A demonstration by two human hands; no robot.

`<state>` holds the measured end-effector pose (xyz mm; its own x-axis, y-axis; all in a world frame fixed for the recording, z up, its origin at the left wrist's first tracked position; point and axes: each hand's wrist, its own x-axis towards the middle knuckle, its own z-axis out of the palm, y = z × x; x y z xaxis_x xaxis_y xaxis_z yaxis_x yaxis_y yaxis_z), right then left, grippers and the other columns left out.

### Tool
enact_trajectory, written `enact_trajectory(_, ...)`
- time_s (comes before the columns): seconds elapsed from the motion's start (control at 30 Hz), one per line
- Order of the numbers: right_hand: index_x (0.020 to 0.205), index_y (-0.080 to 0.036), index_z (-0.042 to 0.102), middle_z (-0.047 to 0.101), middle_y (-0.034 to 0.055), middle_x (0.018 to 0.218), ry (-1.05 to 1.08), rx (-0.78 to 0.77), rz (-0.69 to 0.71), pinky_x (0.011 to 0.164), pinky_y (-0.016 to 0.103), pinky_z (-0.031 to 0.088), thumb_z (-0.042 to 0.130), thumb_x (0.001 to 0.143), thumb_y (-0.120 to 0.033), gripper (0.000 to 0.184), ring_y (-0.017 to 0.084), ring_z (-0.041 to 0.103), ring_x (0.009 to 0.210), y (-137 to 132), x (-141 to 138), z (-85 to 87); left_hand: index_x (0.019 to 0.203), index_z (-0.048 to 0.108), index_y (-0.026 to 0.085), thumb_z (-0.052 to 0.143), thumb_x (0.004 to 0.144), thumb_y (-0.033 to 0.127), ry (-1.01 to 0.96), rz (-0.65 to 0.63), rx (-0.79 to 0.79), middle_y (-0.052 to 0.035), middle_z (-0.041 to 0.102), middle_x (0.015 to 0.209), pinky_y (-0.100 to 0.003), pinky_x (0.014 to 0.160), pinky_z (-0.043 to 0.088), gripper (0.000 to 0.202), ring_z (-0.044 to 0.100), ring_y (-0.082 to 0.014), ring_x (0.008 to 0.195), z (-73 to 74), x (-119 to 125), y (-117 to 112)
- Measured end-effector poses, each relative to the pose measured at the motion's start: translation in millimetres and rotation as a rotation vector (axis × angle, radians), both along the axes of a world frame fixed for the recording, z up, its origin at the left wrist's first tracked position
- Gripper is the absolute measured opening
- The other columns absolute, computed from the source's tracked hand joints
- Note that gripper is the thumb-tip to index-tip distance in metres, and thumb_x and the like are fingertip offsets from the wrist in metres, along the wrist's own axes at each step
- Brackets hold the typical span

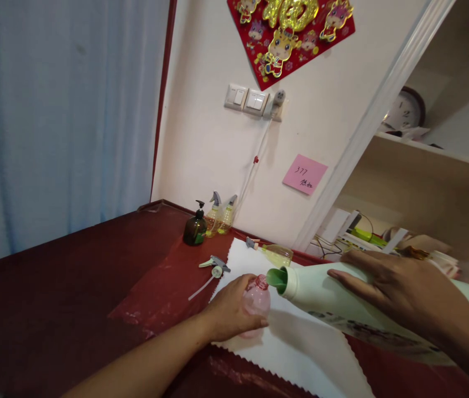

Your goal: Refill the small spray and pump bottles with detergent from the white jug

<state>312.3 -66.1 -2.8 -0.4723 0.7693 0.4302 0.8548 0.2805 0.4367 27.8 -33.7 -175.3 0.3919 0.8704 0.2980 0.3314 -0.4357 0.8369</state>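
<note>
A clear pink spray bottle without its top point(256, 301) stands upright on a white scallop-edged sheet point(301, 342). My left hand point(232, 312) is wrapped round its body. From the right, my right hand point(396, 284) grips a large pale green detergent bottle point(317, 284), tipped nearly level. Its green spout point(276, 279) meets the mouth of the pink bottle; whether liquid is flowing I cannot tell. Left of the pink bottle lies a grey and pale green spray trigger head point(217, 267) with its tube.
A dark green pump bottle point(195, 226) and two yellow spray bottles point(213, 218) stand against the wall. Another yellow spray bottle point(278, 254) lies at the sheet's back edge. Red plastic film point(155, 293) covers part of the dark red table point(52, 309). Shelves point(437, 149) rise at right.
</note>
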Motion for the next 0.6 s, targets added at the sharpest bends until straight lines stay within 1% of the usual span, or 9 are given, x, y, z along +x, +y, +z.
enact_trajectory(0.27, 0.081, -0.031, 0.06, 0.072, 0.0005, 0.073, 0.013, -0.01, 0.006, 0.051, 0.038, 0.046, 0.025, 0.095, -0.074, 0.057, 0.031, 0.072, 0.065, -0.4, -1.0, 1.6, 0.133, 0.052, 0.022, 0.085, 0.065, 0.039, -0.003, 0.002, -0.006, -0.012, 0.061, 0.136, -0.048, 0.104, 0.045, 0.077, 0.057, -0.0333, 0.122, 0.4, 0.0, -1.1)
enact_trajectory(0.43, 0.079, -0.03, 0.059, 0.071, 0.0015, 0.071, 0.016, -0.027, -0.002, 0.051, 0.037, 0.045, 0.025, 0.094, -0.075, 0.059, 0.03, 0.071, 0.063, -0.9, -0.7, 1.5, 0.132, 0.052, 0.024, 0.084, 0.066, 0.037, -0.011, 0.001, 0.0, -0.0103, 0.063, 0.135, -0.046, 0.104, 0.045, 0.074, 0.058, -0.0317, 0.121, 0.8, -0.1, -0.6)
enact_trajectory(0.6, 0.08, -0.031, 0.06, 0.072, 0.001, 0.073, 0.018, -0.031, -0.017, 0.052, 0.038, 0.046, 0.022, 0.094, -0.076, 0.06, 0.031, 0.072, 0.065, -2.6, -1.7, 2.2, 0.133, 0.052, 0.024, 0.085, 0.065, 0.041, -0.008, 0.004, -0.004, -0.0111, 0.061, 0.137, -0.047, 0.105, 0.045, 0.077, 0.057, -0.034, 0.124, -0.5, -0.6, 0.4)
